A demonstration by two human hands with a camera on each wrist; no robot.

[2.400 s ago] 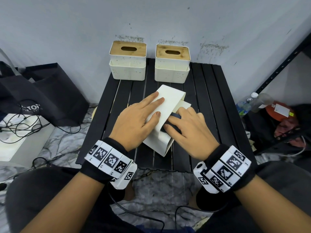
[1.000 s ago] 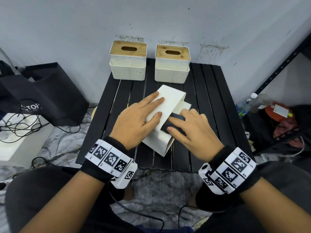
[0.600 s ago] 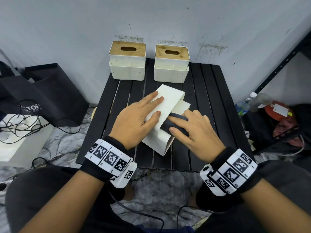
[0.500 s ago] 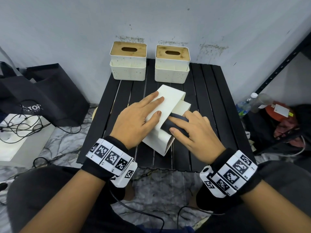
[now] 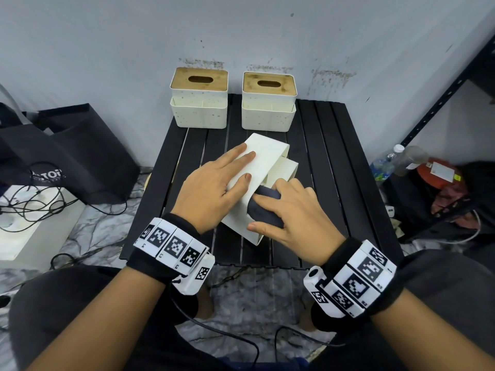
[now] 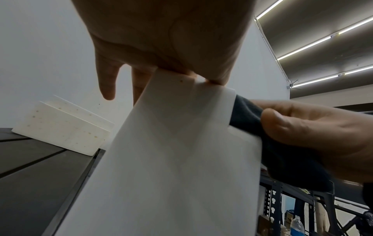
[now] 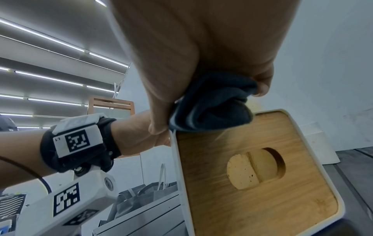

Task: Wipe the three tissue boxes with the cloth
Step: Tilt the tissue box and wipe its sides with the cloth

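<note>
Two speckled white tissue boxes with wooden lids stand at the back of the black slatted table (image 5: 324,156), one on the left (image 5: 198,103) and one on the right (image 5: 268,105). A third tissue box (image 5: 265,156) lies tipped on its side mid-table, its wooden lid (image 7: 252,175) facing right. My left hand (image 5: 222,180) presses flat on its upper face with straight fingers. My right hand (image 5: 288,210) grips a bunched dark cloth (image 5: 263,207) against the box's top edge by the lid. The right wrist view shows the cloth (image 7: 212,105) pinched between thumb and fingers.
A black bag (image 5: 67,156) and tangled cables (image 5: 32,207) lie on the floor to the left. To the right are plastic bottles (image 5: 388,162) and a black metal shelf frame (image 5: 442,95). The wall rises right behind the two back boxes.
My right hand has slid the cloth a little toward me along the tipped box's edge. The left hand and the box have stayed put.
</note>
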